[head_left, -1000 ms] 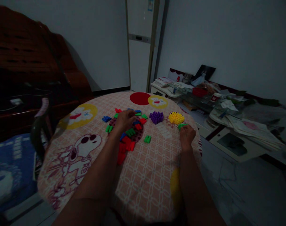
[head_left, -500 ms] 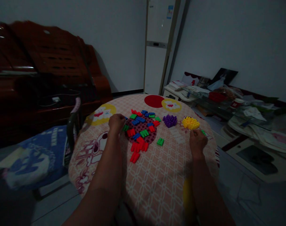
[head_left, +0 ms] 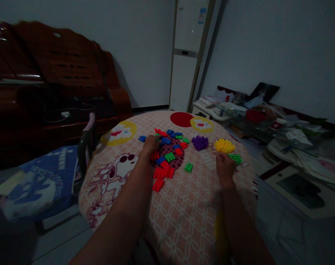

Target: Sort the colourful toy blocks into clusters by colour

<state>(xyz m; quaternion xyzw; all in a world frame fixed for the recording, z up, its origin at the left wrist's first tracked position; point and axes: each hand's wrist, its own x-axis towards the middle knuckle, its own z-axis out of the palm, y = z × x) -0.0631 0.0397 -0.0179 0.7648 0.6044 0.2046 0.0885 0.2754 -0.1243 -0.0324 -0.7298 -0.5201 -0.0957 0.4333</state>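
My left hand reaches into a loose spread of red, blue and green plastic building blocks. Its fingers close at a green block near the far side of the spread. Blue blocks lie just right of the fingertips, and red blocks lie nearer to me. On the right, my right hand has its fingers pinched together; whatever may be in them is hidden. It is beside a green cluster of blocks, in front of a yellow cluster. A purple cluster stands between the hands.
A patterned cloth covers the round table. One green block lies apart in the middle. A chair with a blue cover stands left, before a wooden sofa. A cluttered glass-topped cabinet is at the right.
My left hand has moved right, from the spread's left edge to the green block, leaving a blue block at that edge. My right hand has shifted slightly left and nearer, uncovering the green cluster.
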